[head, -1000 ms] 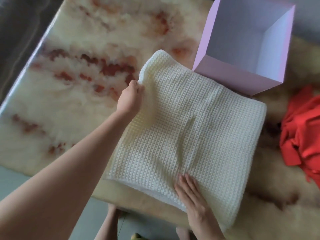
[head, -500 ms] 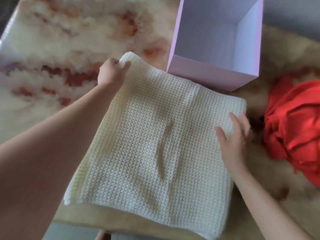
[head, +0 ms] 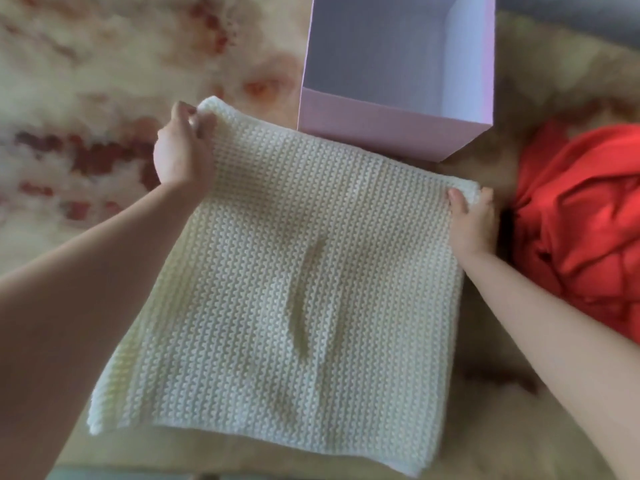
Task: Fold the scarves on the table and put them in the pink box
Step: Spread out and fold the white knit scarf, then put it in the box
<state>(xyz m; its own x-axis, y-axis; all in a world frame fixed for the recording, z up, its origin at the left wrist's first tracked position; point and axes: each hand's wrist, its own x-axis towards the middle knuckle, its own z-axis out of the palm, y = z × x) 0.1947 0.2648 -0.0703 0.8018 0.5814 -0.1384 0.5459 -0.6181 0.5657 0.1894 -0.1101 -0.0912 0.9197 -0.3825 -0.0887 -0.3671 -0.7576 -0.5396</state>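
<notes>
Cream knit scarf [head: 277, 289]: folded into a thick, roughly square pad, it lies flat in the middle of the worktop. A long shallow crease runs down its centre. Its near edge reaches about to the worktop's front edge, and the near left corner droops a little.

Left hand [head: 181, 150]: it is closed on the scarf's far left corner. The fingers are curled over the edge and pinch the knit, which is lifted slightly off the surface there.

Right hand [head: 472, 220]: it grips the far right corner, thumb on top and fingers tucked round the edge, so that the corner bunches up between them.

Pink box [head: 381, 126]: it stands upright and open-topped just beyond the scarf's far edge, towards the right. Its pale inner walls are in view. From here I cannot tell whether the scarf touches its near wall.

Red scarf [head: 581, 220]: a crumpled heap of smooth red cloth on the right side of the worktop. It sits just beside the right hand, with a dark gap between them, and close to the box's near right corner.

Worktop [head: 86, 81]: glossy stone-look surface, cream with rusty red veining on the left and browner on the right.
</notes>
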